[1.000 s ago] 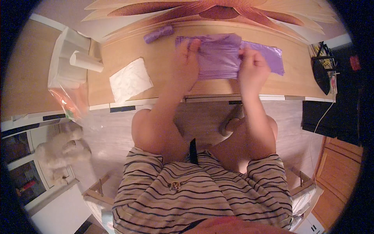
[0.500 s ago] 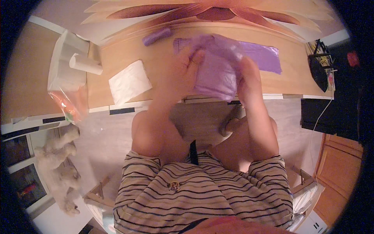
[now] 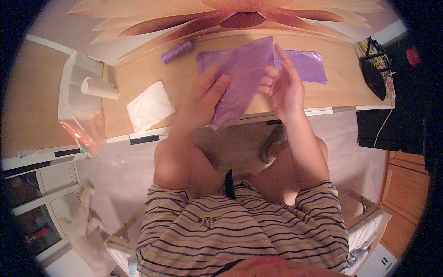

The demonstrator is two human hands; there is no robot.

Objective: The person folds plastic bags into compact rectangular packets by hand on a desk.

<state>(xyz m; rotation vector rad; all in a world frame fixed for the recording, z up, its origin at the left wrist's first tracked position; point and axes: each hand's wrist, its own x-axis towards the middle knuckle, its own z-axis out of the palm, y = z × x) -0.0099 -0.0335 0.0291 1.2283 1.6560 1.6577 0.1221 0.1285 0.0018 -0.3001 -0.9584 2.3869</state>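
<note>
A thin purple plastic bag [image 3: 242, 78] hangs tilted over the desk, its upper corner pointing to the far right and its lower end at the front edge. My left hand [image 3: 205, 94] grips its left side between thumb and fingers; the fingers behind are blurred. Beside the right edge of the bag, my right hand [image 3: 287, 90] is turned palm inward, index finger stretched up and the other fingers loosely bent. Its fingertips are close to the plastic; whether they touch it I cannot tell. Flat purple plastic [image 3: 307, 67] lies on the desk behind, partly hidden by the bag.
A purple roll [image 3: 176, 51] and a white folded sheet [image 3: 151, 106] lie on the desk [image 3: 341, 92] to the left. Farther left are a white roll [image 3: 100, 88] and a clear bag with orange contents [image 3: 83, 134]. A black holder [image 3: 374, 76] stands right. A pale furry animal [image 3: 80, 226] is low left.
The purple bag has turned from a squarish bundle between both hands into a slanted, flatter sheet. My right hand has come off its side and opened. The furry animal has shifted downward.
</note>
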